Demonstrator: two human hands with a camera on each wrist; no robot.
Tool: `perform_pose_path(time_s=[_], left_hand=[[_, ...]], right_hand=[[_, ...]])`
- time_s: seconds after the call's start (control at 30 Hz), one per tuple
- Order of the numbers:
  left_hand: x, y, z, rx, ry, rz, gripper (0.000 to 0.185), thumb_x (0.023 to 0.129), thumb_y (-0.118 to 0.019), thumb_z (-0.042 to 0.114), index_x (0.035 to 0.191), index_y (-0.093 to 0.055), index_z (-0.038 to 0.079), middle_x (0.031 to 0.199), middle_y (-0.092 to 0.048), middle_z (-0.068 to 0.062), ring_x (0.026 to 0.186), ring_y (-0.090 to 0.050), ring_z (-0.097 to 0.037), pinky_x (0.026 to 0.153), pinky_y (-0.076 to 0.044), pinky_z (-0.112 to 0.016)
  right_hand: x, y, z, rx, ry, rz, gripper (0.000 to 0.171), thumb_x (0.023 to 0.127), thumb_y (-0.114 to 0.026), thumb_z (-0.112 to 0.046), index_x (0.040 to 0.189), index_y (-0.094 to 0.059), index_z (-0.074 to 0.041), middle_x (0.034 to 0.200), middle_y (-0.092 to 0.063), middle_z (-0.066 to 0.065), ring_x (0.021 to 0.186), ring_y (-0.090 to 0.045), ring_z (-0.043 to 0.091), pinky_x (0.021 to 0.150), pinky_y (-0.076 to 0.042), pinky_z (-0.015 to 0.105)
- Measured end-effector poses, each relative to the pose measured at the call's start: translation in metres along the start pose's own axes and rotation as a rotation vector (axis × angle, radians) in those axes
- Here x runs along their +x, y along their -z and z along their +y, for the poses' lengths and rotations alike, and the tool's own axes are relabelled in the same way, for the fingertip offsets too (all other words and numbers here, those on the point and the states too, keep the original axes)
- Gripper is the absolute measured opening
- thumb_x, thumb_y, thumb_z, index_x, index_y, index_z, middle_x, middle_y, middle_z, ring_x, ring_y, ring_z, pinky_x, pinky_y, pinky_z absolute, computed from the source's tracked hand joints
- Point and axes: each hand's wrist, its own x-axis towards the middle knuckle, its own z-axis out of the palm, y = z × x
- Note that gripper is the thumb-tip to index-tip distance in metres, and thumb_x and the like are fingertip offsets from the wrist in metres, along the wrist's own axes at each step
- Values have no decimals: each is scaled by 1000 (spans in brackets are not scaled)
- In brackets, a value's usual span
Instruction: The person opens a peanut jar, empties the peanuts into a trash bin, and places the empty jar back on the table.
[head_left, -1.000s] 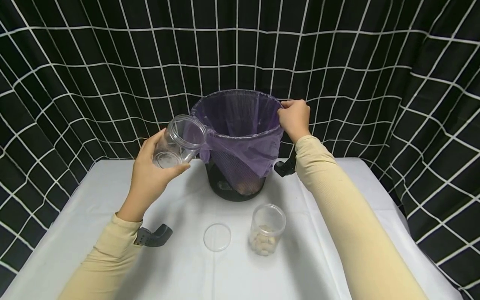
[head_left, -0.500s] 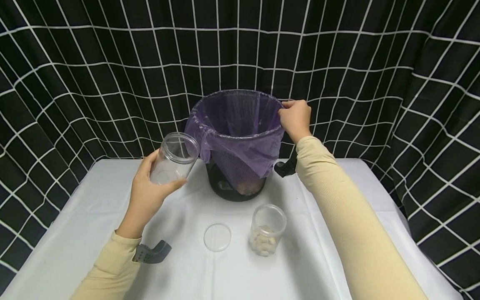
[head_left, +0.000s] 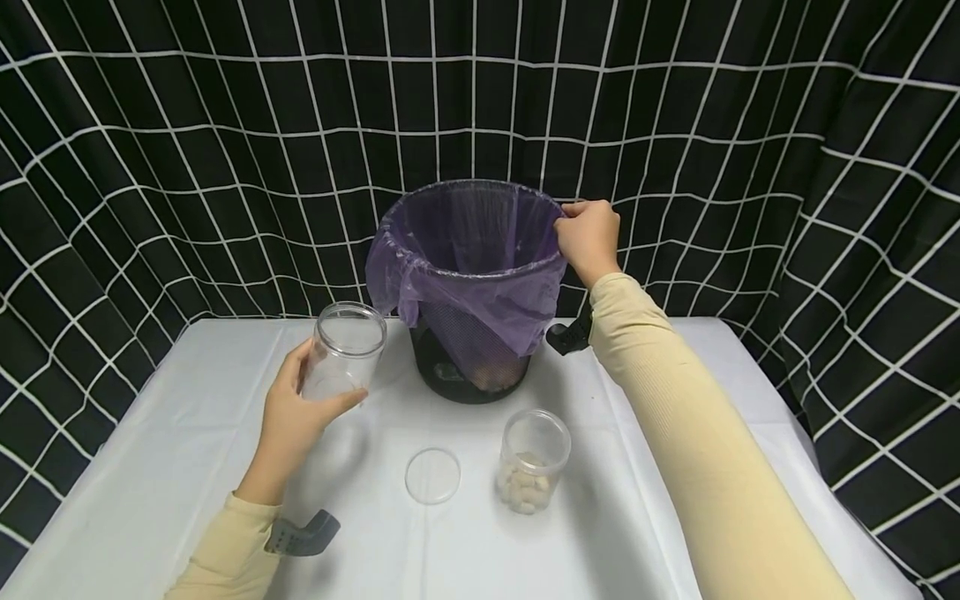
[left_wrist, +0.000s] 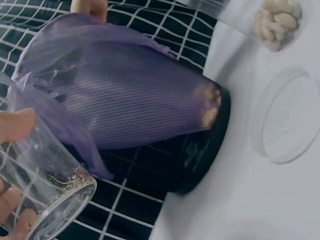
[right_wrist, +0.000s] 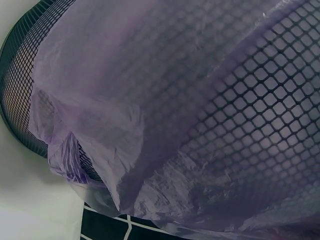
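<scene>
Head view: the left hand (head_left: pixel 300 408) grasps an empty clear jar (head_left: pixel 341 352), fingers and thumb wrapped round its wall. The jar now stands upright and low, close above the surface (head_left: pixel 187 467), left of the bin. A second ago it was tilted with its mouth at the bin's rim; it has since come down and away. Judgement: the emptying of this jar is done and it is being returned to the surface. The right hand (head_left: pixel 590 240) has not moved; it pinches the rim of the mesh bin (head_left: pixel 468 375) and the purple liner (head_left: pixel 480 275) at the right side. A loose clear lid (head_left: pixel 432 476) lies flat in front of the bin, and just right of it stands a second jar (head_left: pixel 531 460), open, with pale pieces in its bottom.

Left wrist view: the held jar (left_wrist: pixel 45 200) shows crumbs on its base; fingertips (left_wrist: pixel 15 125) press its wall. Pale pieces lie at the bottom of the liner inside the bin (left_wrist: pixel 200 150).

Right wrist view: only liner (right_wrist: pixel 150 100) over black mesh (right_wrist: pixel 260 130) shows; the hand itself is out of sight here.

Surroundings: a white cloth covers the surface; a black curtain with a white grid (head_left: pixel 150 150) hangs behind and at both sides.
</scene>
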Motion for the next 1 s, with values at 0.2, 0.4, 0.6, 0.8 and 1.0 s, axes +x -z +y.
perform_pose_path(time_s=[0.2, 0.4, 0.6, 0.8, 1.0], left_hand=[[-4, 0, -12, -62, 31, 16, 82, 77, -84, 11, 147, -41, 7, 150, -45, -12, 150, -30, -25, 127, -23, -36], [-9, -3, -21, -90, 82, 16, 83, 77, -83, 10, 147, -39, 6, 149, -46, -14, 150, -30, -27, 126, -23, -33], [-15, -6, -30, -86, 134, -6, 84, 78, -84, 15, 148, -37, 9, 155, -41, -12, 152, -26, -26, 127, -21, -37], [-20, -13, -45, -103, 167, -15, 84, 78, -84, 15, 148, -37, 10, 152, -44, -12, 151, -28, -28, 127, -22, -37], [-25, -20, -56, -108, 196, -29, 86, 78, -83, 15, 149, -35, 9, 152, -44, -14, 151, -29, -32, 127, -22, -40]], right_hand=[[2, 0, 1, -1, -1, 9, 36, 87, -56, -5, 120, -70, 0, 125, -68, 18, 123, -59, 32, 96, -52, 40], [1, 0, 2, 13, -11, 5, 35, 89, -57, -6, 121, -70, 0, 127, -67, 19, 129, -55, 33, 101, -50, 41], [0, 0, 2, 28, -20, 13, 35, 89, -57, -6, 121, -70, 0, 130, -65, 18, 131, -54, 32, 105, -48, 40], [-1, -2, 1, 49, -28, 24, 34, 89, -57, -6, 119, -71, 0, 128, -67, 18, 127, -58, 31, 101, -50, 40], [-3, -2, 1, 52, -26, 31, 35, 89, -56, -6, 119, -71, 0, 124, -69, 18, 123, -59, 31, 97, -51, 39]])
